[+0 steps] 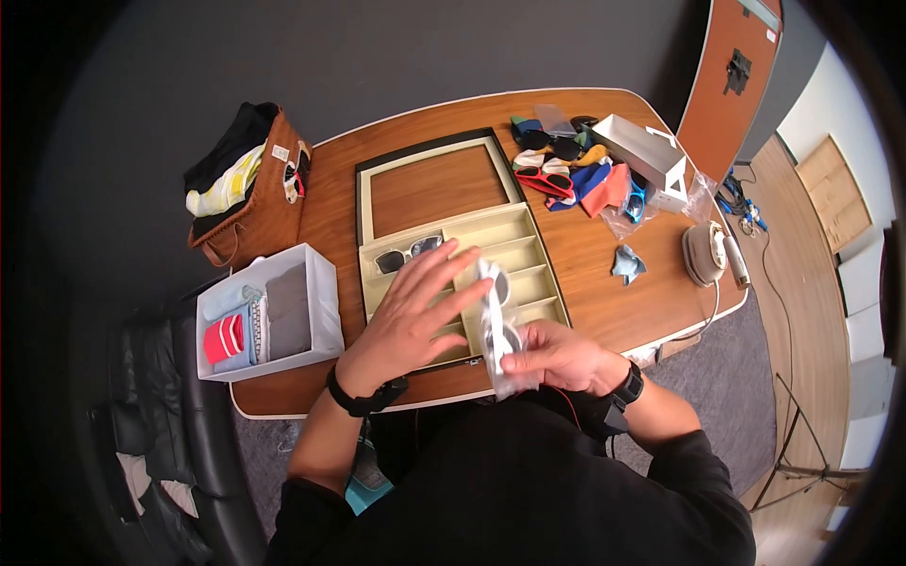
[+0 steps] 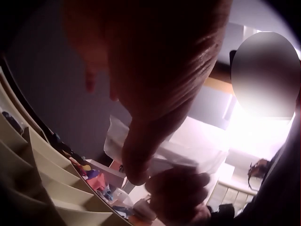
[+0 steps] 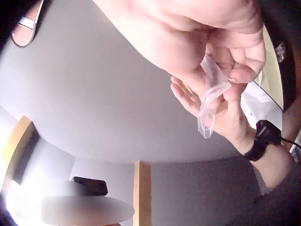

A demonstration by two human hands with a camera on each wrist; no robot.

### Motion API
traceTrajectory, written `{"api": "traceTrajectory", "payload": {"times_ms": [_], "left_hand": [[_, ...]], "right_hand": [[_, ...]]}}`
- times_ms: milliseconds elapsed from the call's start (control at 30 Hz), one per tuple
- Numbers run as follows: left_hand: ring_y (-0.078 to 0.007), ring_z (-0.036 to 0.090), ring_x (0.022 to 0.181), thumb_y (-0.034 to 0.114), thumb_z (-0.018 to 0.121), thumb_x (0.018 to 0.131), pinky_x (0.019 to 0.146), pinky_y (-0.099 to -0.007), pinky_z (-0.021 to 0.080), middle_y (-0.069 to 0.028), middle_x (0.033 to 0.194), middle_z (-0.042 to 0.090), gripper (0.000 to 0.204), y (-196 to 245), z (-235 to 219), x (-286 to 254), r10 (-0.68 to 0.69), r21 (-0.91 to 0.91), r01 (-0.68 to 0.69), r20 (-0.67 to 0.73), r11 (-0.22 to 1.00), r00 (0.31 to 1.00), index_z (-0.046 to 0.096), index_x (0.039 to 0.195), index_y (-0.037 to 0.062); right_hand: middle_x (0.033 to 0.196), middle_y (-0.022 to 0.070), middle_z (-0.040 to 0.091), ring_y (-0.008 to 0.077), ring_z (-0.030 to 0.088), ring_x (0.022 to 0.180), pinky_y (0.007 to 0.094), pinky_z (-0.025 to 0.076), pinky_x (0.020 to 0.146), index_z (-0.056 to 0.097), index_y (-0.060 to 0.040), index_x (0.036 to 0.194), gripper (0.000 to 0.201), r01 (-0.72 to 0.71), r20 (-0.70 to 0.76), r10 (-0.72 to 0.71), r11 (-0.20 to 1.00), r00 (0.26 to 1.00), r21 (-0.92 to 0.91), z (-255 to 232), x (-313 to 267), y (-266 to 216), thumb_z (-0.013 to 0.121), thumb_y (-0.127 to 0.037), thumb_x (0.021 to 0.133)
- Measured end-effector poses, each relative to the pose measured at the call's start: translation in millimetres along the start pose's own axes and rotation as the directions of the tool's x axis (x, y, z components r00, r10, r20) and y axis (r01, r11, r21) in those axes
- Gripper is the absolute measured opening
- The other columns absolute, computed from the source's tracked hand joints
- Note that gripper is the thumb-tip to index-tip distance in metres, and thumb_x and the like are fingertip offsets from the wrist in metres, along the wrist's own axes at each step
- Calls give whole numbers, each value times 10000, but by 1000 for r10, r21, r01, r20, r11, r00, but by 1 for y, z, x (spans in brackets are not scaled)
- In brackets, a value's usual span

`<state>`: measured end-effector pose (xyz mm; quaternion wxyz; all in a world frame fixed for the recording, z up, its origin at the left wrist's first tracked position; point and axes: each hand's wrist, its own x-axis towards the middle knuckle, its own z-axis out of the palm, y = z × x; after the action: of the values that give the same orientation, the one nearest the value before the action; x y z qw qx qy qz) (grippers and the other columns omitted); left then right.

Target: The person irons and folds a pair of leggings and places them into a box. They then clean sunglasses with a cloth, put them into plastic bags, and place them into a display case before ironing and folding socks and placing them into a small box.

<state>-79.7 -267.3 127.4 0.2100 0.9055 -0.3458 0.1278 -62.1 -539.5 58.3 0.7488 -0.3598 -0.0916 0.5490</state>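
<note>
In the head view my right hand [image 1: 566, 357] pinches a clear plastic bag [image 1: 508, 381] between thumb and fingers. White-framed sunglasses [image 1: 494, 316] show through it. My left hand [image 1: 404, 323] hovers just left of the bag, fingers spread and straight, over the cream compartments of a glasses display case [image 1: 514, 219]. Sunglasses with a pale frame [image 1: 392, 261] lie in an upper left compartment, partly covered by the left fingertips. Seen from the right wrist, a crumpled end of the plastic bag [image 3: 209, 106] sticks out of the right hand's grip.
Beyond the case's raised lid [image 1: 423, 141], several sunglasses [image 1: 552, 144] and coloured cloths lie beside a white box [image 1: 634, 151]. A white bin [image 1: 326, 311] of folded cloth and a brown basket [image 1: 269, 222] stand left. A corded appliance [image 1: 700, 253] sits right, near a grey-blue cloth [image 1: 628, 264].
</note>
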Motion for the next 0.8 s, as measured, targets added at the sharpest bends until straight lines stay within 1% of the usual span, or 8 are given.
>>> {"api": "traceTrajectory", "payload": {"times_ms": [167, 267, 300, 367, 400, 467, 567, 800], "left_hand": [[-238, 717, 1203, 17, 843, 750, 1136, -478, 470, -54, 1103, 786, 244, -6, 11, 7, 166, -106, -168, -24, 980, 986, 770, 975, 77], [-266, 757, 1080, 13, 850, 745, 1039, -430, 537, -71, 1030, 786, 281, -10, 13, 1, 53, -186, -57, -26, 981, 998, 785, 1005, 97], [-266, 757, 1080, 13, 850, 745, 1039, -430, 537, -71, 1030, 786, 281, -11, 14, -2, 54, -189, -58, -25, 980, 998, 785, 1005, 97], [-217, 767, 974, 29, 877, 792, 936, -351, 568, -69, 1022, 798, 284, -11, 16, -10, -312, -456, 348, 155, 819, 937, 797, 1060, 78], [-217, 767, 974, 29, 877, 792, 936, -351, 568, -69, 1022, 798, 284, -11, 19, -12, -310, -454, 347, 157, 820, 938, 797, 1060, 78], [-124, 724, 939, 81, 901, 859, 891, -294, 557, -45, 1047, 803, 277, -9, 26, -17, -500, -575, 537, 240, 617, 832, 794, 1107, 21], [-74, 675, 977, 117, 900, 898, 900, -272, 541, -14, 1065, 787, 290, -5, 37, -18, -515, -740, 570, 353, 358, 781, 782, 1123, -23], [-84, 688, 971, 145, 884, 921, 902, -291, 553, -22, 1045, 789, 318, -3, 63, -28, -484, -787, 541, 363, 298, 796, 773, 1167, -23]], "right_hand": [[962, 20, 738, 85, 666, 803, 238, 536, 733, 734, -18, 1098, 221, -104, 139, 118, 989, 983, -104, 0, -4, 4, 777, -222, 1024], [976, 44, 745, 90, 675, 814, 226, 532, 721, 717, -2, 1159, 327, -65, 139, 78, 993, 987, -96, -1, -15, -3, 731, -313, 1056], [992, 60, 749, 91, 670, 811, 231, 525, 724, 699, 4, 1205, 387, -6, -10, 5, 998, 1000, -65, 8, -23, -14, 700, -359, 1069], [1055, 96, 752, 96, 667, 855, 237, 514, 760, 632, 27, 1351, 523, 132, -193, -148, 987, 970, -91, -1, -32, -25, 620, -435, 1108], [1055, 96, 752, 96, 667, 855, 237, 514, 760, 632, 27, 1351, 523, 135, -193, -150, 987, 970, -89, -1, -29, -27, 620, -435, 1108], [1095, 98, 750, 93, 672, 909, 222, 519, 784, 607, 33, 1409, 505, 469, -283, -647, 731, 708, -496, 2, -22, -28, 598, -386, 1127], [1126, 69, 743, 70, 666, 988, 209, 527, 822, 614, 31, 1419, 421, 497, -265, -719, 654, 643, -570, 9, -16, -30, 709, -169, 1061], [944, 8, 764, 41, 661, 832, 212, 538, 762, 770, 18, 1155, 227, 507, -309, -798, 576, 517, -641, 13, 16, -24, 828, -97, 968]]}}
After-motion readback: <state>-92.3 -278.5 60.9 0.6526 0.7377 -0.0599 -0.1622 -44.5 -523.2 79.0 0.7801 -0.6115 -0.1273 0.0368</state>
